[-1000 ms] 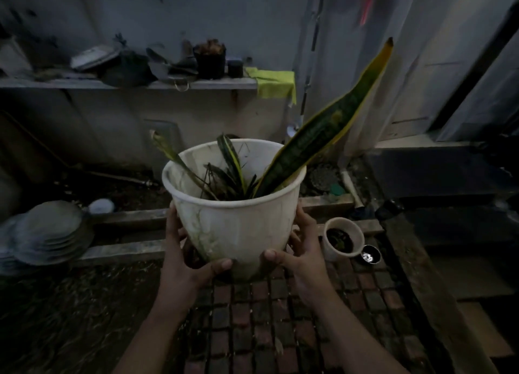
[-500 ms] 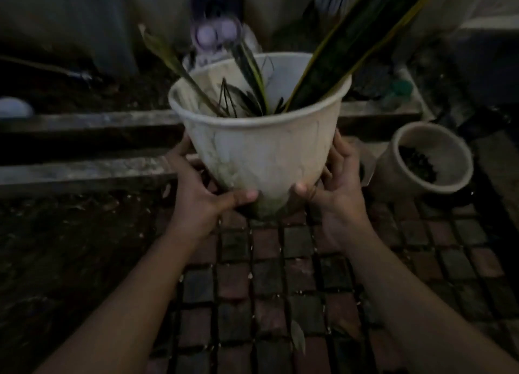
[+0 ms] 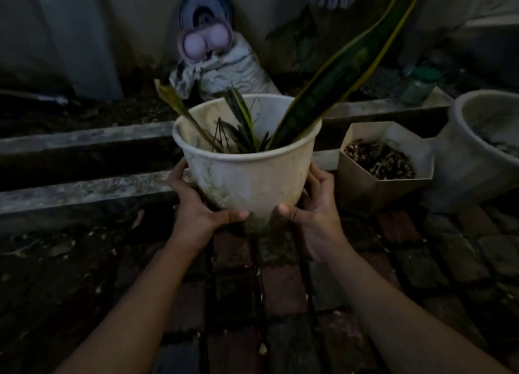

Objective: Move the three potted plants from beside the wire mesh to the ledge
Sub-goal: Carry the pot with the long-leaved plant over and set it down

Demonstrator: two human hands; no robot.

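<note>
Both hands, left hand (image 3: 199, 210) and right hand (image 3: 317, 213), clasp the white snake-plant pot (image 3: 250, 177) above the brick paving (image 3: 280, 289), a hexagonal pot (image 3: 384, 182) just right, no readable writing

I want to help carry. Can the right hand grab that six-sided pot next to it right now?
Probably not yet. The right hand is busy holding the white plant pot together with the left hand. The hexagonal pot sits close beside it with nothing between.
</note>
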